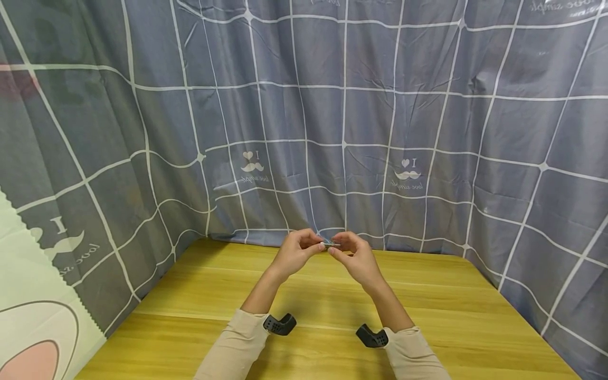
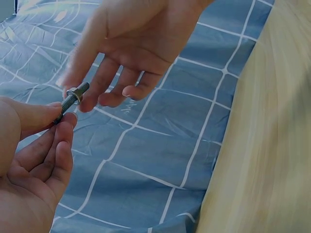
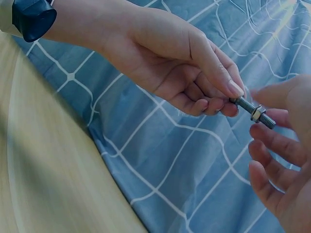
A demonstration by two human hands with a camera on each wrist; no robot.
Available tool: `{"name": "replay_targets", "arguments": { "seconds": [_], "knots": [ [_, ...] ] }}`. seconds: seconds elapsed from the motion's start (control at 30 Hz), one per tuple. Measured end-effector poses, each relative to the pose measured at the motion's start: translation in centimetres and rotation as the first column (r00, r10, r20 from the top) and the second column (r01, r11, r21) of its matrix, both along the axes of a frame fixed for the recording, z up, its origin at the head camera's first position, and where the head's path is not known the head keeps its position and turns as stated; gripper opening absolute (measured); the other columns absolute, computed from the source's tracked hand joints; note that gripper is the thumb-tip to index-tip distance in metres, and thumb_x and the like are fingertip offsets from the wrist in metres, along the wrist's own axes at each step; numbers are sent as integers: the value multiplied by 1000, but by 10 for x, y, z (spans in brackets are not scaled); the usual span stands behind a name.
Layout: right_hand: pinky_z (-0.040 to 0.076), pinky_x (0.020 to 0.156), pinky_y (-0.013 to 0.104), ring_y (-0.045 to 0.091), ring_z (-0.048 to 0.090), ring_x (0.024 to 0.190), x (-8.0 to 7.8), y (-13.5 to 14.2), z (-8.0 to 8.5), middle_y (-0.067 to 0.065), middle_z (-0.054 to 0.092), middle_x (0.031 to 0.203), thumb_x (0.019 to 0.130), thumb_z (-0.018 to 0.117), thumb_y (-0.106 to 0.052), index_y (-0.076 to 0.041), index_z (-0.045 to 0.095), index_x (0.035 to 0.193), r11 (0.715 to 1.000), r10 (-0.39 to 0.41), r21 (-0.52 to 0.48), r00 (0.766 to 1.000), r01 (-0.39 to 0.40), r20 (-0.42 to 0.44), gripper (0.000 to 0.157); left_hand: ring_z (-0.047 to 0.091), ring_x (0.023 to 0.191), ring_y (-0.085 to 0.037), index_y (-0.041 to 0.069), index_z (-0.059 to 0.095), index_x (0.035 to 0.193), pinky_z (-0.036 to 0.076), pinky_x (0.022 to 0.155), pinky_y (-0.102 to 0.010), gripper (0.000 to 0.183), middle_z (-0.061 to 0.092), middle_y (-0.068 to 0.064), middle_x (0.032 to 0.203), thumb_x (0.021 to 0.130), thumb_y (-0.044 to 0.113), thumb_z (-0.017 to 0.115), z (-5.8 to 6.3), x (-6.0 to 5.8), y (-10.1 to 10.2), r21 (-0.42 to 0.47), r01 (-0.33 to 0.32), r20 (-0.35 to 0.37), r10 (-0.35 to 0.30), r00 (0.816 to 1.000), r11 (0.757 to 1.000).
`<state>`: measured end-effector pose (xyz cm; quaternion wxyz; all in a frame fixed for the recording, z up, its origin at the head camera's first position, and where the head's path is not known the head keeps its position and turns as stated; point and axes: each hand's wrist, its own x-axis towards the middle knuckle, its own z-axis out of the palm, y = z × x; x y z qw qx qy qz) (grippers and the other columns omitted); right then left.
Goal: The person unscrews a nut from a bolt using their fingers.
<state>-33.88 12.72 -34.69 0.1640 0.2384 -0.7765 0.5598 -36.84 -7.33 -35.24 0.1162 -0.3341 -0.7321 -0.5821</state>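
A threaded metal bolt (image 3: 245, 104) carries a hex nut (image 3: 257, 114) partway along its shaft. My left hand (image 1: 293, 254) pinches one end of the bolt between thumb and fingertips, hiding that end. In the left wrist view the nut (image 2: 75, 95) sits beyond the pinching fingers, and bare thread sticks out past it. Around this free end is my right hand (image 1: 357, 262), its thumb and fingers spread apart and loosely bent, with fingertips right beside the nut. Both hands are raised in front of me, over the far part of the table.
A wood-grain table (image 1: 228, 338) lies beneath my forearms. Grey-blue curtains (image 1: 323, 116) with white grid lines hang behind it and along its sides. At the left hangs a pale green cloth (image 1: 28, 274). A black wrist device (image 1: 280, 324) is on each sleeve.
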Motion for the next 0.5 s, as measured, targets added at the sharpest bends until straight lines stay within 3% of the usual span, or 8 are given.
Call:
{"name": "replay_targets", "arguments": {
  "seconds": [0.17, 0.33, 0.5],
  "knots": [
    [52, 86, 37, 38, 65, 104, 10, -2, 9, 21, 69, 107, 101, 65, 1, 10, 68, 113, 999, -46, 3, 999, 46, 4, 15, 72, 89, -21, -1, 72, 102, 56, 79, -35, 6, 75, -13, 100, 99, 5, 70, 0, 1, 1, 3, 2, -9, -2, 1000, 1000],
    [52, 87, 39, 35, 65, 105, -3, 3, -4, 16, 69, 111, 99, 70, -2, 5, 70, 113, 998, -52, -25, 999, 52, -7, 16, 72, 89, -19, -1, 72, 103, 56, 79, -35, 7, 75, -11, 101, 99, 4, 71, -1, 1, 1, 4, -6, -1, 6, 1000, 1000],
    [53, 86, 36, 28, 65, 103, -11, 6, -10, 13, 71, 111, 101, 70, -12, 0, 71, 117, 999, -28, -45, 999, 30, 34, 20, 71, 88, -16, -7, 71, 105, 55, 77, -33, 9, 74, -20, 102, 99, 0, 69, -1, 0, 2, -5, -11, -5, 11, 1000, 1000]
  ]
}}
